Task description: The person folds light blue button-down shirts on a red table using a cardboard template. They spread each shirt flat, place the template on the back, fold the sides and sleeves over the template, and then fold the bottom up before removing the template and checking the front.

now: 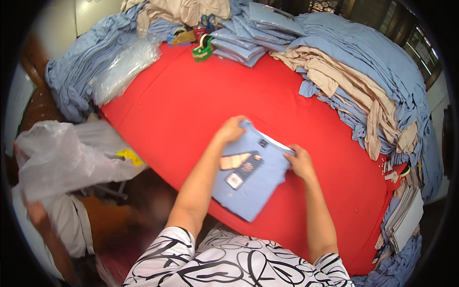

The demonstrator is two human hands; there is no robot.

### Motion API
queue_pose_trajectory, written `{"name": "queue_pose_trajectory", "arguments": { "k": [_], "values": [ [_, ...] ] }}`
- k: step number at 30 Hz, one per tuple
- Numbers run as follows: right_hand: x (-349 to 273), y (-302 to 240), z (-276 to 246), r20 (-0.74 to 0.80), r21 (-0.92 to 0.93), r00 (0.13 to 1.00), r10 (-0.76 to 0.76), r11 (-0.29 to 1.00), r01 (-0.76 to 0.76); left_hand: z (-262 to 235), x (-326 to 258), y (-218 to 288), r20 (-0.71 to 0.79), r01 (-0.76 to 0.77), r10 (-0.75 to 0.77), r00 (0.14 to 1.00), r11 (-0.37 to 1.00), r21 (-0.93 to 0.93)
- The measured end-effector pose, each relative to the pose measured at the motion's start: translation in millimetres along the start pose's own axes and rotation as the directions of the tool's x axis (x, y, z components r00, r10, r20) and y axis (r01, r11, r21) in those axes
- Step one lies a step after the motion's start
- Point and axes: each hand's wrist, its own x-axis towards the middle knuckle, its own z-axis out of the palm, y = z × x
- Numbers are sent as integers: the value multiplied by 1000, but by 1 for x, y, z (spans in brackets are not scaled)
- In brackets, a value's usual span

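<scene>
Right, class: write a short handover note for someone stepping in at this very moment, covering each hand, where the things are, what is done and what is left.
Left hand: on the far left corner of the folded blue shirt, grip closed on its edge.
Right hand: pinching the shirt's right edge.
Shirt: lies folded on the red table, tags on top, white card showing at its top edge.
Done: shirt folded, tags on.
Left: not bagged; clear bags lie far left. Piles of blue and beige shirts ring the table. Another person at left holds a plastic bag.
</scene>
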Motion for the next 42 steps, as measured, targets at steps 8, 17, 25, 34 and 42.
{"name": "queue_pose_trajectory", "arguments": {
  "k": [8,17,25,34,42],
  "values": [
    [99,-135,51,65,-72,840,-539,837,543,-270,142,-147,-289,68,39,956,934,351],
    [119,-65,-410,-707,-622,137,-694,518,-588,-280,205,-131,-656,355,29,754,822,445],
    [72,-21,-504,-726,-688,471,-501,528,-498,-105,71,159,-573,-701,545,613,709,-75],
    [93,-36,-515,-688,-718,311,-655,553,-423,-65,-145,302,-125,-984,976,-177,-178,6],
    [-105,-34,-423,-431,-889,348,-833,326,-321,-12,-162,269,-475,-769,621,624,378,-515]
  ]
}}
